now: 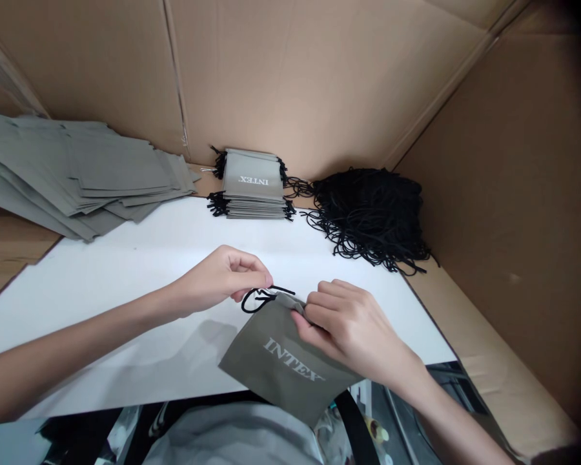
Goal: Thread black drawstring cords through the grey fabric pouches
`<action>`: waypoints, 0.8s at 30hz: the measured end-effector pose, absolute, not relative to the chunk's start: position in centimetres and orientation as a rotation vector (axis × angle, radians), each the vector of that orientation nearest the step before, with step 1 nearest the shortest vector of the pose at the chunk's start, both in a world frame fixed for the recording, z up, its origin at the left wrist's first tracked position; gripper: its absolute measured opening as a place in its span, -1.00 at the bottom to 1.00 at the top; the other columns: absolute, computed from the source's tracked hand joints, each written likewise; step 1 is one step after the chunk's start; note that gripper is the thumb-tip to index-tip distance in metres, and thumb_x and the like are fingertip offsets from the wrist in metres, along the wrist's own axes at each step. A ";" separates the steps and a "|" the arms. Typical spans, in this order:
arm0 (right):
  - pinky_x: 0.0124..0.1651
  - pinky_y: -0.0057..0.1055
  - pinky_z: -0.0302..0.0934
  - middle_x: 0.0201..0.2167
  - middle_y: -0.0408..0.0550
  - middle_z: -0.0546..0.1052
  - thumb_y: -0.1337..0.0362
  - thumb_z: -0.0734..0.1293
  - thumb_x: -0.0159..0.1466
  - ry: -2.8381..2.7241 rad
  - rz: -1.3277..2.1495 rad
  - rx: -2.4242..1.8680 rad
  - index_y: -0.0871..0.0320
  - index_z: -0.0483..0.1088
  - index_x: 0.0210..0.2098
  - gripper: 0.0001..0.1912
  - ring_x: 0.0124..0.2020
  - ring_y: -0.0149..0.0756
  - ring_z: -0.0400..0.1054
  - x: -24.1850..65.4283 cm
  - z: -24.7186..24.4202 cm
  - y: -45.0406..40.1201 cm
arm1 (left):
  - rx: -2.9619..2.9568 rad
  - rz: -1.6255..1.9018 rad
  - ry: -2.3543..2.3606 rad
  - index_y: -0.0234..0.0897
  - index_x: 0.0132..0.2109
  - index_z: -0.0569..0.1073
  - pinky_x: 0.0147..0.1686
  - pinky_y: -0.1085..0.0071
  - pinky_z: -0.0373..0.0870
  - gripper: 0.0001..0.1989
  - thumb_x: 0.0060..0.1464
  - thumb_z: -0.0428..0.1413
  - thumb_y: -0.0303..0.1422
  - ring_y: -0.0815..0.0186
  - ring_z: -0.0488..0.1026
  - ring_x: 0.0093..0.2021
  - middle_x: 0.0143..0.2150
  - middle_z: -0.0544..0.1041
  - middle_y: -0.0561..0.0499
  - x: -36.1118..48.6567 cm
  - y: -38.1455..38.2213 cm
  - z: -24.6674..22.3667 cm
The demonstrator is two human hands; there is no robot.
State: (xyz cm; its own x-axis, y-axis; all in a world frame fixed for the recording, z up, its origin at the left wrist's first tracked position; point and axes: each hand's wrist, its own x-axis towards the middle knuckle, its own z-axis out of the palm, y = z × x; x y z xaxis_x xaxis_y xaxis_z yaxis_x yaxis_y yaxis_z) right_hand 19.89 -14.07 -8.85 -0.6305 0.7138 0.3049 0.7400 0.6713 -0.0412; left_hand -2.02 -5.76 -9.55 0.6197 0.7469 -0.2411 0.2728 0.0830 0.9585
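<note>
A grey fabric pouch [281, 365] printed INTEX hangs over the near edge of the white board [126, 278]. My left hand [223, 278] pinches the black drawstring cord [259, 298] that loops out of the pouch's top corner. My right hand [348, 326] grips the pouch's top edge right beside the cord, with the fingers curled over the fabric.
A neat stack of finished INTEX pouches [252, 184] stands at the back centre. A tangled heap of black cords [372, 213] lies to its right. A spread pile of plain grey pouches [77, 174] lies at the back left. Cardboard walls [513, 194] enclose the back and right.
</note>
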 end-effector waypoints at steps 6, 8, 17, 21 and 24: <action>-0.39 -0.34 -0.04 -0.63 -0.17 0.33 0.32 0.20 0.44 -2.615 -0.113 -1.116 0.16 0.31 -0.60 -0.55 -0.53 -0.34 0.12 19.5 -8.9 -14.1 | 1.356 0.389 0.869 -0.29 -0.42 0.46 -0.51 0.46 0.07 -0.71 0.10 0.18 -0.15 0.45 0.07 -0.59 -0.66 0.13 0.21 -2.1 -5.1 -9.9; -0.40 -0.34 -0.05 -0.63 -0.17 0.32 0.32 0.19 0.44 -2.617 -0.080 -1.074 0.15 0.31 -0.61 -0.54 -0.53 -0.34 0.12 19.4 -8.8 -14.1 | 1.316 0.480 0.853 -0.29 -0.46 0.37 -0.51 0.46 0.03 -0.64 0.13 0.17 -0.12 0.46 0.02 -0.58 -0.63 0.09 0.21 -2.2 -4.7 -10.2; -0.41 -0.36 -0.06 -0.64 -0.20 0.26 0.31 0.20 0.44 -2.580 0.125 -0.956 0.14 0.24 -0.64 -0.52 -0.55 -0.36 0.05 19.8 -9.5 -13.3 | 1.219 0.695 0.906 -0.30 -0.41 0.29 -0.44 0.46 0.19 -0.68 0.19 0.12 -0.18 0.46 0.16 -0.51 -0.49 0.22 0.14 -2.4 -3.2 -11.8; -0.38 -0.37 -0.03 -0.64 -0.22 0.22 0.30 0.20 0.44 -2.546 0.231 -1.030 0.13 0.19 -0.63 -0.52 -0.54 -0.36 0.05 20.4 -9.7 -12.5 | 1.674 0.841 1.030 -0.26 -0.11 0.37 -0.37 0.42 0.25 -0.73 0.29 0.02 -0.13 0.38 0.32 -0.41 -0.41 0.35 0.10 -2.8 -3.7 -10.8; -0.37 -0.37 -0.03 -0.64 -0.22 0.20 0.29 0.20 0.45 -2.522 0.219 -1.077 0.13 0.17 -0.62 -0.52 -0.52 -0.36 0.04 20.9 -9.7 -12.2 | 2.053 0.817 0.977 -0.24 -0.14 0.42 -0.33 0.42 0.26 -0.73 0.33 -0.01 -0.14 0.35 0.38 -0.34 -0.34 0.44 0.06 -3.4 -4.5 -9.5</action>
State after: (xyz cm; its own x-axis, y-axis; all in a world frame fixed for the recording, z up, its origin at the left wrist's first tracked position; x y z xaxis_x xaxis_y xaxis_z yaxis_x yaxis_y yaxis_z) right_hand 20.89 -12.20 -9.72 -0.6300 0.7208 0.2890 0.6603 0.6930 -0.2893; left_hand -3.35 -4.48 -9.55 0.5147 0.8249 0.2340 0.3763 -0.4625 0.8028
